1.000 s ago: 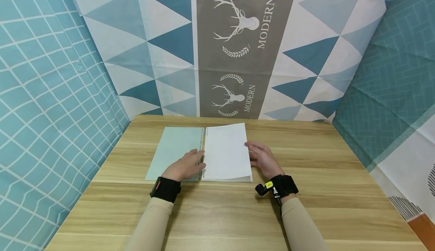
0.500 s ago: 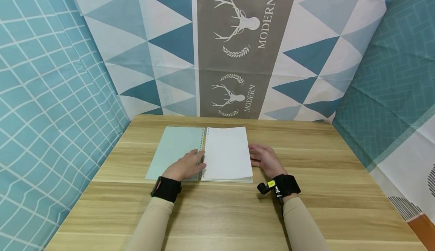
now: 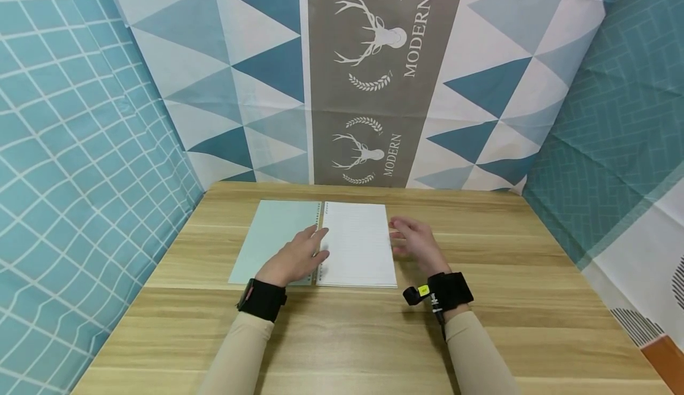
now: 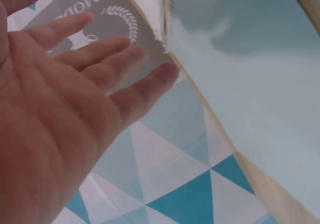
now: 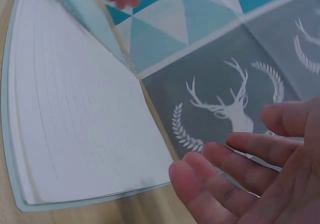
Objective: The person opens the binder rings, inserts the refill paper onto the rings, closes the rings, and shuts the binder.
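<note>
A ring-bound notebook (image 3: pixel 357 246) lies spread on the wooden table, its lined white pages on the right and its pale green cover (image 3: pixel 275 234) folded out on the left. Over the binding, my left hand (image 3: pixel 294 256) hovers with fingers spread; the left wrist view shows its palm (image 4: pixel 55 114) holding nothing. Beside the right edge of the pages is my right hand (image 3: pixel 419 243), fingers loosely bent and apart. In the right wrist view its fingers (image 5: pixel 225 184) are close to the page corner, with nothing between them.
The wooden table (image 3: pixel 481 335) extends around the notebook. A patterned cloth backdrop (image 3: pixel 256 86) with deer prints rises behind its far edge, with a blue grid cloth (image 3: pixel 80 145) on the left and a teal cloth (image 3: pixel 630 116) on the right.
The top page, raised at its corner earlier, now lies flat on the stack. My right hand has let go of the page edge. My left hand has lifted slightly from the binding.
</note>
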The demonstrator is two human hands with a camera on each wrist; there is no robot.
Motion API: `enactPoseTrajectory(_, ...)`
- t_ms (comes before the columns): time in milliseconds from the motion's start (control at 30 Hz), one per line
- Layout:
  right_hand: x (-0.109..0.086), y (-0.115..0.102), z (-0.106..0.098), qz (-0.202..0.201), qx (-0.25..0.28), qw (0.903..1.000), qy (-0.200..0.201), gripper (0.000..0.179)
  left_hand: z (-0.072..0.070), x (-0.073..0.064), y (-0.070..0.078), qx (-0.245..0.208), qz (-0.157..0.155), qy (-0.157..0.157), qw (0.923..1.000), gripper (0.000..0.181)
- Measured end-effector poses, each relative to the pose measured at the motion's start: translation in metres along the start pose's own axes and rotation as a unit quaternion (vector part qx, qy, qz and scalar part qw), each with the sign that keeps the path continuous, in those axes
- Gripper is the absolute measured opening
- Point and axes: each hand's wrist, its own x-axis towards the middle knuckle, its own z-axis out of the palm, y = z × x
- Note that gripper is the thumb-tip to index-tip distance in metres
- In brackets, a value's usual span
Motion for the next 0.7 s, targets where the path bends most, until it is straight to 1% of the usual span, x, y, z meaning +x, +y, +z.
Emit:
enactPoseTrajectory(100, -0.006, -0.010, 0.011, -0.029, -0.080, 0.9964, 0.002, 0.051, -0.002, 0.000, 0.005, 0.011, 0.020, 0.024, 0.9995, 0.061)
enactPoseTrajectory(167, -0.009, -0.015, 0.019, -0.058, -0.134, 0.9893, 0.000, 0.053, -0.004, 0.000, 0.009, 0.019, 0.031, 0.039, 0.9986, 0.062)
enactPoseTrajectory(267, -0.012, -0.021, 0.031, -0.099, -0.194, 0.9760, 0.000, 0.059, -0.005, 0.001, 0.015, 0.030, 0.039, 0.055, 0.9973, 0.062)
enactPoseTrajectory(367, -0.014, -0.024, 0.043, -0.129, -0.228, 0.9649, -0.017, 0.062, -0.004, 0.001, 0.020, 0.040, 0.048, 0.061, 0.9962, 0.061)
enactPoseTrajectory(467, -0.015, -0.024, 0.054, -0.145, -0.264, 0.9530, -0.031, 0.065, -0.002, 0.001, 0.022, 0.050, 0.051, 0.061, 0.9956, 0.061)
enactPoseTrajectory(600, -0.019, -0.024, 0.066, -0.153, -0.304, 0.9388, -0.054, 0.067, -0.001, 0.000, 0.021, 0.056, 0.048, 0.059, 0.9955, 0.060)
enactPoseTrajectory(700, -0.024, -0.026, 0.072, -0.167, -0.334, 0.9252, -0.067, 0.069, -0.002, -0.001, 0.022, 0.056, 0.045, 0.055, 0.9959, 0.060)
